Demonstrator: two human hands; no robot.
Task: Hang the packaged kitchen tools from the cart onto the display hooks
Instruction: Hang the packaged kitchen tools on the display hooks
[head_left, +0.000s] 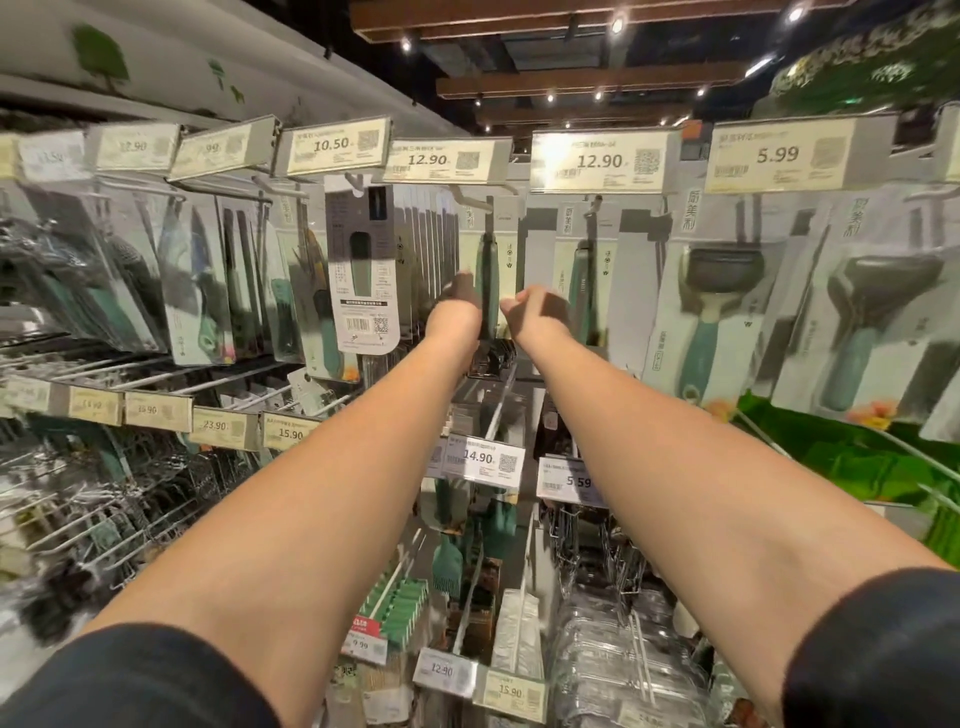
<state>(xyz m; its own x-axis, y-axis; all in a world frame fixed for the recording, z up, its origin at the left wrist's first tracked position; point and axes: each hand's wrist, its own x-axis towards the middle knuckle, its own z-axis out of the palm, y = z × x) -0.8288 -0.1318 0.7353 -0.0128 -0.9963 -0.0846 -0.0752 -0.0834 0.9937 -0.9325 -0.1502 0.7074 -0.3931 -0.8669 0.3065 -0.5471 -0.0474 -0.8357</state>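
A packaged kitchen tool with a dark green handle hangs on a display hook under the 12.90 price tag. Both my arms reach up to it. My left hand grips the package's left edge with curled fingers. My right hand pinches its right edge, thumb on the near side; the fingertips are hidden behind the hand. The cart is out of view.
Rows of hooks carry more packaged tools: a grey-backed pack to the left, green peelers to the right. Price tags line each row. Lower hooks and stocked packs sit under my arms. Green foliage lies at right.
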